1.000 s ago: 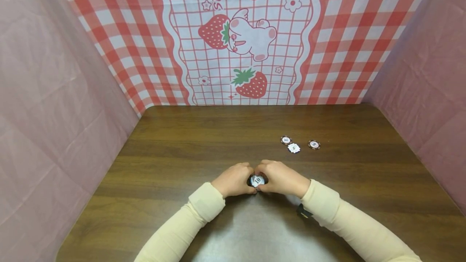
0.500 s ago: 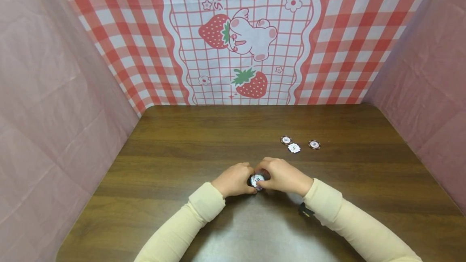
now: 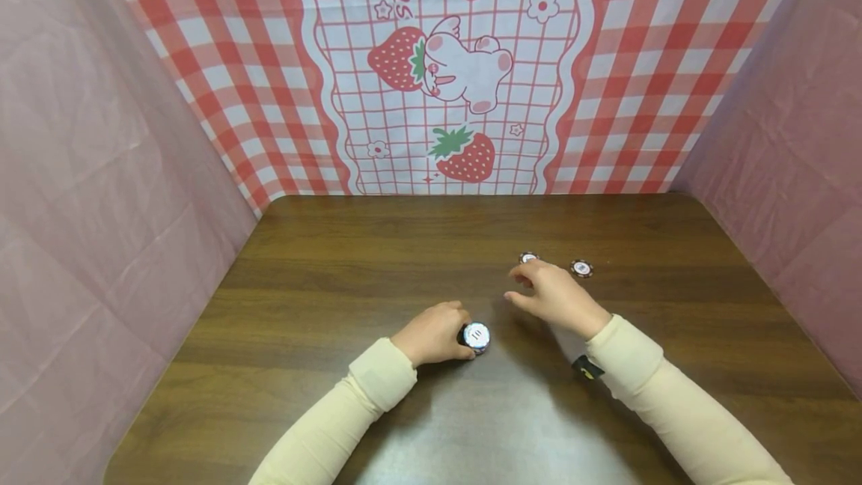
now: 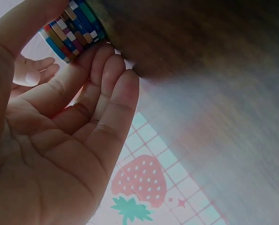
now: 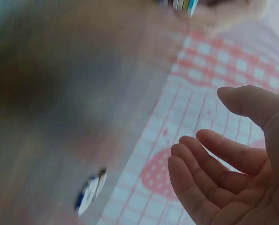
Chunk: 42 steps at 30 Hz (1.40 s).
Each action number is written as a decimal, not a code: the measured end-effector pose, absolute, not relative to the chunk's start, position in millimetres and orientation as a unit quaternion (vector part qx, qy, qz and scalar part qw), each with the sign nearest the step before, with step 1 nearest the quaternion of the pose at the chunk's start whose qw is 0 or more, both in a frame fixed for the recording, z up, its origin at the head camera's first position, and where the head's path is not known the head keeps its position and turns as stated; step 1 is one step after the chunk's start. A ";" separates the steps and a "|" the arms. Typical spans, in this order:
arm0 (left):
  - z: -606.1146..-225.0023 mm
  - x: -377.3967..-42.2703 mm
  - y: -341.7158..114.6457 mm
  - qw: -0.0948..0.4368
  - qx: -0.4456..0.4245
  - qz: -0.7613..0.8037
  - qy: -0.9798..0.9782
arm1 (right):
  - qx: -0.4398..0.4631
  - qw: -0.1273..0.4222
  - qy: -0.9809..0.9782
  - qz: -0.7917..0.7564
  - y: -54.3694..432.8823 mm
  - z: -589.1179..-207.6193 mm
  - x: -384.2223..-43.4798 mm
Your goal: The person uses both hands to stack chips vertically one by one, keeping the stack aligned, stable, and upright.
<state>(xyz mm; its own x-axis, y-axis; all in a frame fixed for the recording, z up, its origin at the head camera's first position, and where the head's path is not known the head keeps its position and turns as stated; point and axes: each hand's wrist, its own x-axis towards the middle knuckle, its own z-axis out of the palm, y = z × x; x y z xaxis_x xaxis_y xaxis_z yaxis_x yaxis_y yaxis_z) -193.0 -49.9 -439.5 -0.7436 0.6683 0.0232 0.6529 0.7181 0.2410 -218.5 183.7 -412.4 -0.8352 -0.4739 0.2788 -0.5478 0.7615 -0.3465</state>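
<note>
A short stack of poker chips, its top chip marked 10, stands on the wooden table near the middle. My left hand grips the stack from the left. The left wrist view shows the thumb and fingertips against the striped chip edges. My right hand hovers open, away from the stack and over the loose chips at the right. Two loose chips show beside it, one at the fingertips and one further right. In the right wrist view the fingers are spread and hold nothing; a blurred chip lies on the table.
A red checked strawberry cloth hangs behind the table, and pink sheets close off both sides. The table's far edge meets the cloth. A small dark strap sits at my right wrist.
My right hand has let go of the stack and moved right and away, over the loose chips, covering the white one. The left hand and the stack have stayed put.
</note>
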 end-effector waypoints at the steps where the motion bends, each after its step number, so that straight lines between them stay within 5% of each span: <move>1: -439.3 -192.8 -50.0 0.034 0.356 0.117 0.926 | 0.265 0.088 -0.936 0.213 187.5 -411.3 -220.1; 21: -439.8 -193.1 -49.9 0.036 0.350 0.117 0.929 | 0.149 0.075 -0.971 0.171 264.8 -416.1 -253.5; 42: -439.5 -193.1 -49.1 0.036 0.353 0.110 0.929 | 0.127 -0.004 -0.985 0.120 290.4 -428.2 -275.7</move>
